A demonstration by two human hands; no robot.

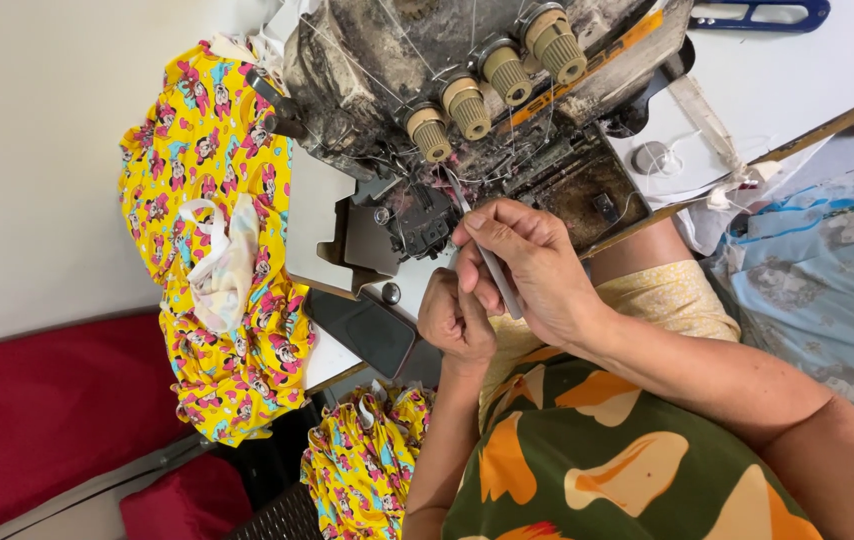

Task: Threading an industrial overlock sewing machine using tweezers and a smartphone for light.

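My right hand [532, 270] grips thin metal tweezers [487, 258], whose tips point up into the needle area of a worn, dusty overlock sewing machine [397, 60]. Just below and to the left, my left hand [455, 318] has its fingers curled and pinched together, close to the tweezers and the machine's front plate. I cannot tell whether it holds a thread. Several beige tension knobs [492, 75] sit in a row on the machine, with thin threads running down from them.
Yellow cartoon-print fabric [212, 230] lies piled on the white table [797, 80] left of the machine, and more of it [367, 470] sits lower down. Red cushions [47, 410] are at lower left. A blue scissors handle [757, 12] lies at the top, and light blue floral cloth [827, 270] hangs at right.
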